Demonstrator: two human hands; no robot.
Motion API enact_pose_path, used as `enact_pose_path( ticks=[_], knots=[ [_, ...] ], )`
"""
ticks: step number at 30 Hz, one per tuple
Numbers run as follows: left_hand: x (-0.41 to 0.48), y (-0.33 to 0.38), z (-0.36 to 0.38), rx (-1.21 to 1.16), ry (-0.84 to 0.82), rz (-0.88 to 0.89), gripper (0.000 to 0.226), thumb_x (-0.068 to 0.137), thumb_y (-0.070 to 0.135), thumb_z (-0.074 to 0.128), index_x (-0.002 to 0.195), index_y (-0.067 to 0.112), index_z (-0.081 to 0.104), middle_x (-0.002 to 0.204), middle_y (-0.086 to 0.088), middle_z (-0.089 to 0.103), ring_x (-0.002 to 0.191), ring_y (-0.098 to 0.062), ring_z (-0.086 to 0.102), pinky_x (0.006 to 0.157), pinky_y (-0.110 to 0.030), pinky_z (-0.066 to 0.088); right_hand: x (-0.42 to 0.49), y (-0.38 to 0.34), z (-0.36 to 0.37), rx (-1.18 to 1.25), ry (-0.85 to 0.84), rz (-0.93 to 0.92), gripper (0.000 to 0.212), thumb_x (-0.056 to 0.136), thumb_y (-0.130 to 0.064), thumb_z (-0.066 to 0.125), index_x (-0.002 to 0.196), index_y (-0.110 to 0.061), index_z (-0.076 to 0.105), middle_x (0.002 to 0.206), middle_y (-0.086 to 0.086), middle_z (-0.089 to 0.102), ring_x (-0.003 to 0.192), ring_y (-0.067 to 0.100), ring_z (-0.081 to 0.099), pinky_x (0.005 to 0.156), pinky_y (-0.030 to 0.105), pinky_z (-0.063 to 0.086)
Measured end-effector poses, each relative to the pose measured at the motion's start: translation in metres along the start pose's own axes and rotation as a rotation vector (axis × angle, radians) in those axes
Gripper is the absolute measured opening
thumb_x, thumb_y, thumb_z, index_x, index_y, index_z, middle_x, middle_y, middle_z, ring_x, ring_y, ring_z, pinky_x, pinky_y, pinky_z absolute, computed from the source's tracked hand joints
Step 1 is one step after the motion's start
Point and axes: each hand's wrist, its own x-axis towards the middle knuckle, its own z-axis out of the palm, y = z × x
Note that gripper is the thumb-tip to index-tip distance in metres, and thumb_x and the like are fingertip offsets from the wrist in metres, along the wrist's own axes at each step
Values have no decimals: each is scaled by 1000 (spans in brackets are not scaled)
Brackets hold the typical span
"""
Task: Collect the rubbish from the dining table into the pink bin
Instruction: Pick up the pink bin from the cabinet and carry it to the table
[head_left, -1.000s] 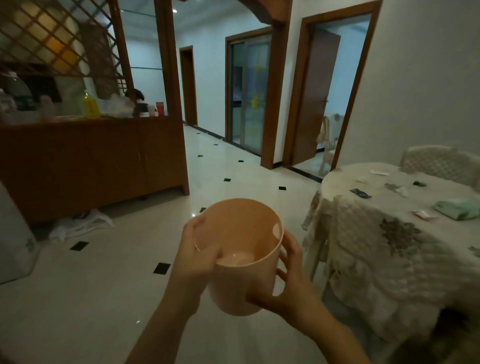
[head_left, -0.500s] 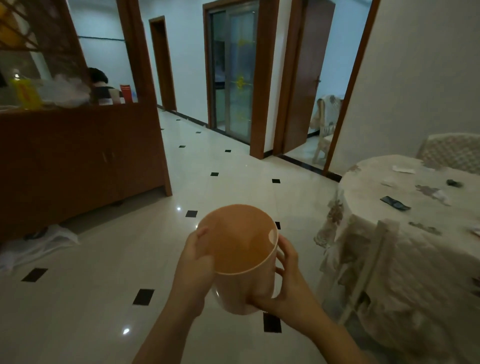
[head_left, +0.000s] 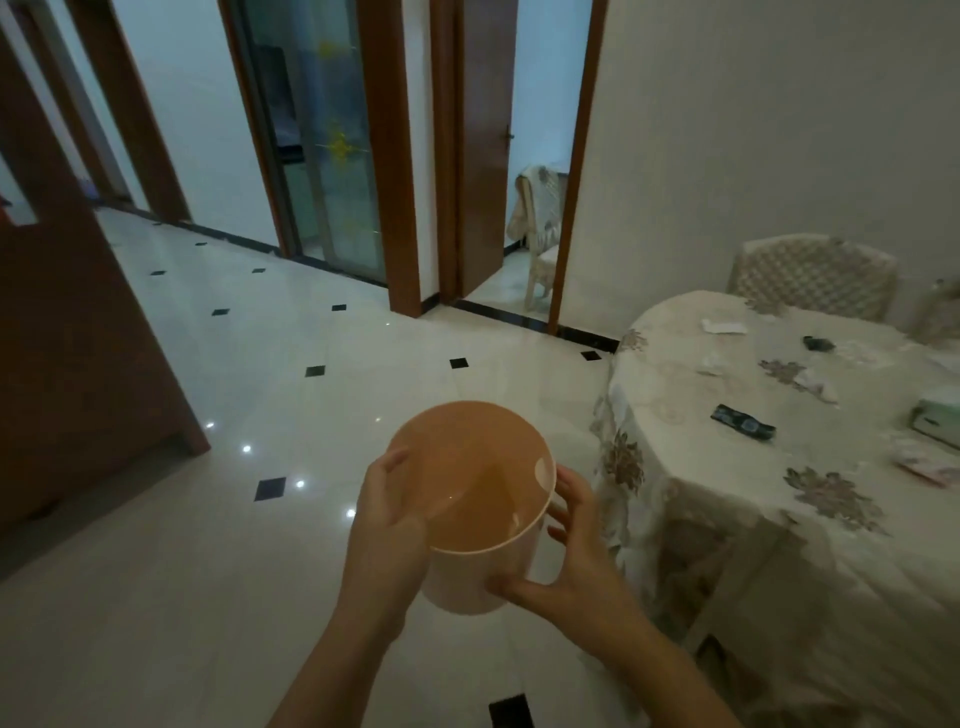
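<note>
I hold the pink bin (head_left: 467, 577) in front of me above the floor, its mouth tilted toward me and nothing visible inside. My left hand (head_left: 387, 514) grips its left rim and my right hand (head_left: 563, 556) wraps its right side. To the right stands the round dining table (head_left: 691, 493) under a floral cloth. Rubbish lies on it: a dark wrapper (head_left: 743, 422), a white paper scrap (head_left: 723, 326), a small black piece (head_left: 818, 343), a crumpled tissue (head_left: 815, 382) and a pinkish wrapper (head_left: 930, 470).
A green tissue box (head_left: 937, 418) sits at the table's right edge. A covered chair (head_left: 815, 275) stands behind the table. A wooden cabinet (head_left: 78, 374) is on the left. Ahead are a glass sliding door (head_left: 322, 135) and an open doorway with another chair (head_left: 540, 228).
The view has swung right and closer to the table, which now fills more of the right side. Both hands keep the same hold on the bin; the cabinet has slid toward the left edge.
</note>
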Motion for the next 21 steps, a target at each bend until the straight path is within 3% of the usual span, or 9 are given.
enact_pose_path(
  ticks=[3, 5, 8, 10, 15, 21],
  knots=[
    [59, 2, 31, -34, -25, 34, 42, 86, 21, 54, 123, 34, 39, 116, 9, 44, 106, -20, 46, 83, -41, 42, 52, 23, -21, -80, 21, 4, 99, 56, -55, 77, 123, -55, 4, 127, -42, 17, 120, -11, 32, 94, 8, 30],
    [102, 7, 55, -22, -38, 36, 44, 88, 22, 51, 128, 31, 38, 119, 8, 43, 108, -21, 45, 84, -41, 41, 89, 36, -42, -157, 62, 35, 99, 56, -62, 73, 126, -52, 3, 132, -35, 19, 124, -2, 30, 100, 21, 29],
    [165, 17, 88, -17, -90, 58, 44, 89, 16, 50, 128, 31, 39, 115, 10, 44, 107, -20, 46, 78, -35, 43, 140, 54, -82, -340, 157, 85, 94, 63, -61, 69, 125, -54, -1, 136, -24, 20, 121, -3, 23, 101, 22, 22],
    [204, 24, 111, -19, -147, 77, 44, 88, 11, 52, 124, 34, 39, 112, 11, 46, 106, -19, 47, 76, -33, 45, 172, 67, -110, -500, 244, 69, 91, 67, -62, 64, 134, -43, 4, 146, -14, 22, 129, 4, 23, 105, 26, 21],
    [282, 33, 170, 62, -239, 78, 54, 88, 1, 46, 133, 30, 37, 122, 7, 40, 112, -21, 43, 92, -48, 42, 233, 93, -167, -793, 421, 77, 80, 69, -66, 43, 136, -28, 22, 145, 5, 35, 134, 24, 30, 109, 49, 29],
    [369, 31, 250, 104, -392, 64, 53, 87, 0, 45, 124, 38, 40, 121, 8, 40, 111, -20, 42, 95, -51, 42, 282, 138, -215, -982, 507, 237, 76, 70, -63, 44, 135, -29, 23, 143, 4, 39, 134, 26, 30, 108, 44, 20]
  ],
)
